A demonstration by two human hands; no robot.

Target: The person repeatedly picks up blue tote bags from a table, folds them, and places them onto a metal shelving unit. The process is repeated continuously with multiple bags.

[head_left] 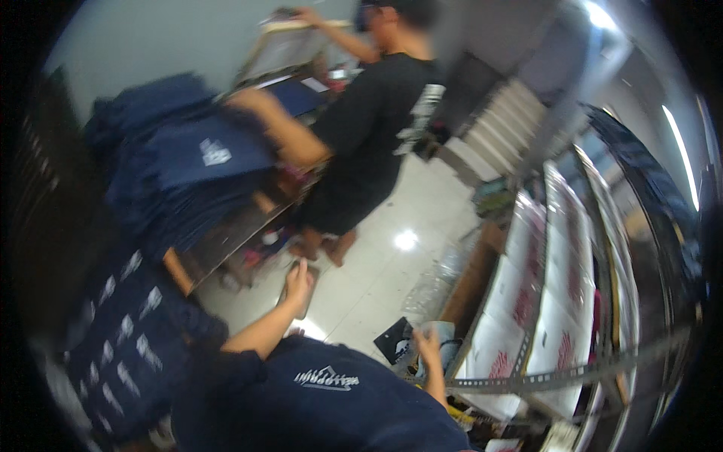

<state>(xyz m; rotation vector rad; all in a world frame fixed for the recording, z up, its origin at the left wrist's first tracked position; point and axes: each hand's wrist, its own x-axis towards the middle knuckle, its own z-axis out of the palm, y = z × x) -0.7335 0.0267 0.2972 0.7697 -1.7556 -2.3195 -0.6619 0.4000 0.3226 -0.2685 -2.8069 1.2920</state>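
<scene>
The navy printed T-shirt on the wearer's torso lay nearest, at the bottom of the frame. Near the centre, the left hand had its fingers wrapped around a dark phone-like slab. At lower right of centre, the right hand seemed to pinch a small pale object, too blurred to identify; a black printed card showed just beside it. Good handling probably called for a firm grip along the slab's sides and a light pinch on the pale piece. The perforated metal strip at lower right crowded the right forearm, and the tabletop ended in a corner left of centre; pale tiled floor between them offered the wider room.
</scene>
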